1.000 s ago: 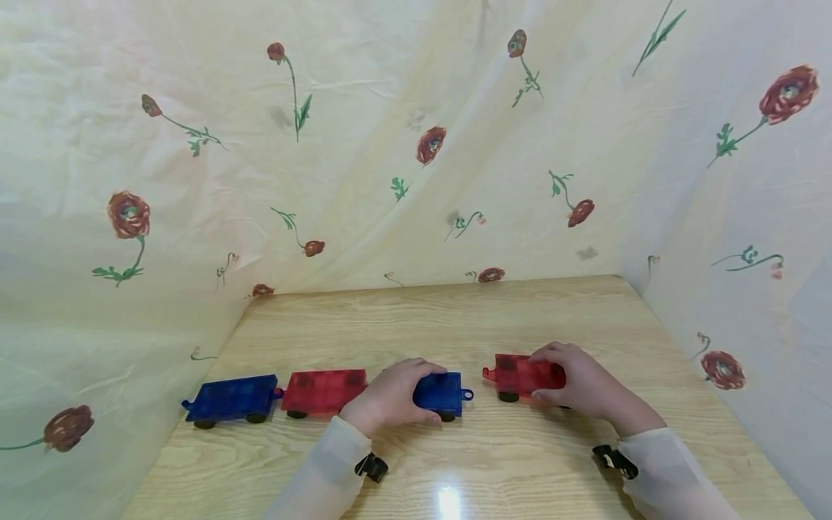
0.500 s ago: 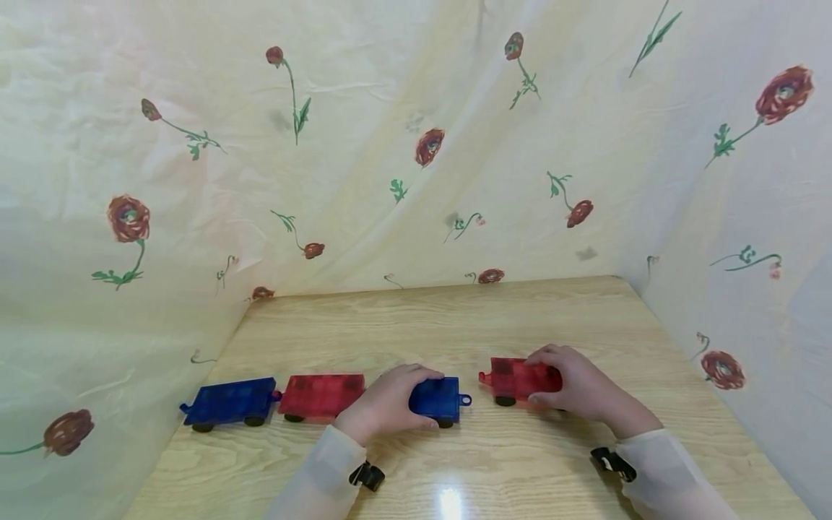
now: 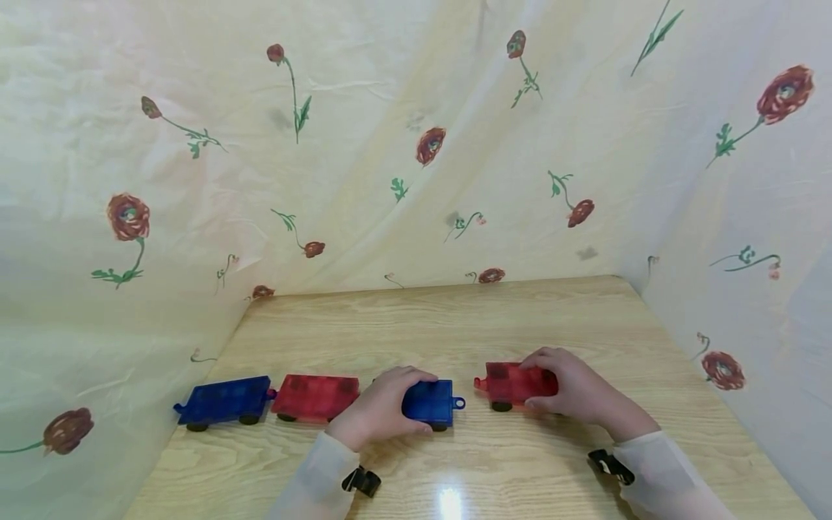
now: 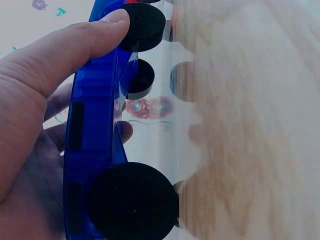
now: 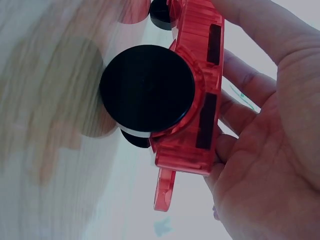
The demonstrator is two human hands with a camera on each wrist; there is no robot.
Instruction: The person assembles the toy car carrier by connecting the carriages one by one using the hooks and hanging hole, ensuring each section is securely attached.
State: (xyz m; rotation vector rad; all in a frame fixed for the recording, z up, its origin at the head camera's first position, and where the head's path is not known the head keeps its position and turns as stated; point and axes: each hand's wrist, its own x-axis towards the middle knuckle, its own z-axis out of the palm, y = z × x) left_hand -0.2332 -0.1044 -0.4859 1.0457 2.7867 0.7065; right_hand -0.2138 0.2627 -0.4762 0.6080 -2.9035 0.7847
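My left hand (image 3: 383, 408) grips a see-through blue toy train car (image 3: 429, 402) by its long sides, thumb on the near side. In the left wrist view its black wheels (image 4: 133, 202) stand close to the wood surface. A red toy train car (image 3: 507, 383) is held the same way in my right hand (image 3: 575, 390), its hook (image 5: 164, 190) pointing left. A small gap separates this hook from the ring (image 3: 458, 403) on the blue car. Left of my left hand stand another red car (image 3: 315, 397) and another blue car (image 3: 224, 401), end to end.
The cars stand in a row across the wooden table (image 3: 442, 325). A flowered cloth (image 3: 364, 144) hangs along the back and both sides. Black straps (image 3: 360, 481) are at both wrists.
Both hands and the cars they hold have slid slightly left and toward me. The two cars farther left have shifted a little left too. The gap between hook and ring looks about the same.
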